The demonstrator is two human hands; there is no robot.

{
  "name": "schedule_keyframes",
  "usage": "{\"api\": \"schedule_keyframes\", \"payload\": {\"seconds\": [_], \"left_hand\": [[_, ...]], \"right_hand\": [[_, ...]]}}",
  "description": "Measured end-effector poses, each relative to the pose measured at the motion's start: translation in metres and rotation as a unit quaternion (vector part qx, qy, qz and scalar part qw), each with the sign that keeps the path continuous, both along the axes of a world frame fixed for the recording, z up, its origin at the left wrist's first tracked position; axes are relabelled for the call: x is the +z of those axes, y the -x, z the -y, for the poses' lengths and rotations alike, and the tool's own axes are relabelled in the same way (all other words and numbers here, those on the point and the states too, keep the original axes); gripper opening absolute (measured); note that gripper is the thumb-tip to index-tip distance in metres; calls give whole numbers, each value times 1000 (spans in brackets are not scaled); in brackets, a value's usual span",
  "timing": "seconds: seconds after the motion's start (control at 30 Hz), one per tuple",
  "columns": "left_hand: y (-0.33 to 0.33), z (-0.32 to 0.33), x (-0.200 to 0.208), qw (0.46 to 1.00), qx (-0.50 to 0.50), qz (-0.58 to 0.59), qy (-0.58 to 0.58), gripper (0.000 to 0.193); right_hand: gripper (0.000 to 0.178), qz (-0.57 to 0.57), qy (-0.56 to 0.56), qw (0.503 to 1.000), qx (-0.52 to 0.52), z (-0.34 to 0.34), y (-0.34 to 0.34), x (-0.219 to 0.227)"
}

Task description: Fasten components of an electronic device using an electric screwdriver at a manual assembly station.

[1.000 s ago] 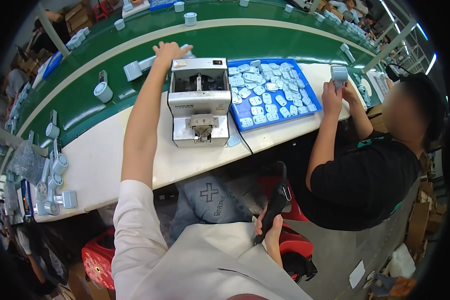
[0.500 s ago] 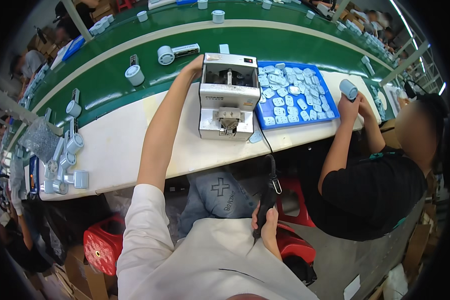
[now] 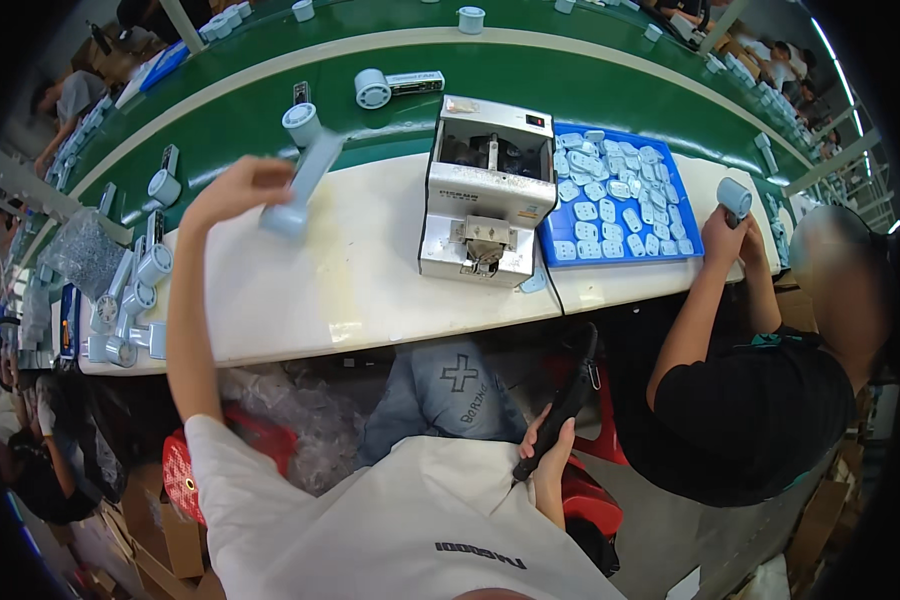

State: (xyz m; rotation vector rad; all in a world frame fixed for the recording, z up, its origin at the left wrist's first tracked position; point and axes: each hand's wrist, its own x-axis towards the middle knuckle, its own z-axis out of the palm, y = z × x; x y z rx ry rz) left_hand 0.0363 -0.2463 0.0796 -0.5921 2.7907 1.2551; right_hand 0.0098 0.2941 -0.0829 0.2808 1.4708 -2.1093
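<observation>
My left hand (image 3: 242,188) is raised over the left part of the white worktop (image 3: 370,300). Its fingers close on a light-blue handheld fan (image 3: 313,175), smeared by motion, its handle slanting up to the right. Low in front of my body, my right hand (image 3: 548,440) grips a black electric screwdriver (image 3: 564,408) with a metal clip at its upper end. A silver screw feeder (image 3: 485,190) stands on the worktop between the hands. Beside it, a blue tray (image 3: 598,256) holds many pale-blue oval covers (image 3: 606,210).
Several fans (image 3: 138,298) lie heaped at the worktop's left end, near a bubble-wrap bundle (image 3: 82,250). More fans (image 3: 374,90) sit on the green conveyor (image 3: 260,105) behind. At right, a co-worker holds another fan (image 3: 734,197). Red stools (image 3: 592,500) stand below.
My left hand has come from behind the screw feeder out to the left, now with a fan in it. My right hand keeps the screwdriver, now tilted more. The whole view has shifted somewhat.
</observation>
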Motion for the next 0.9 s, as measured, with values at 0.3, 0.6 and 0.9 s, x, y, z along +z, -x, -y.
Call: {"api": "schedule_keyframes", "payload": {"seconds": [0.3, 0.6, 0.9], "left_hand": [[-28, 65, 26, 949, -86, 230, 200, 41], [175, 57, -42, 949, 234, 96, 186, 76], [134, 89, -90, 939, 188, -221, 186, 61]], "right_hand": [[56, -2, -10, 999, 51, 5, 6, -2], [32, -215, 47, 975, 10, 15, 20, 45], [18, -473, -283, 834, -12, 79, 202, 150]]}}
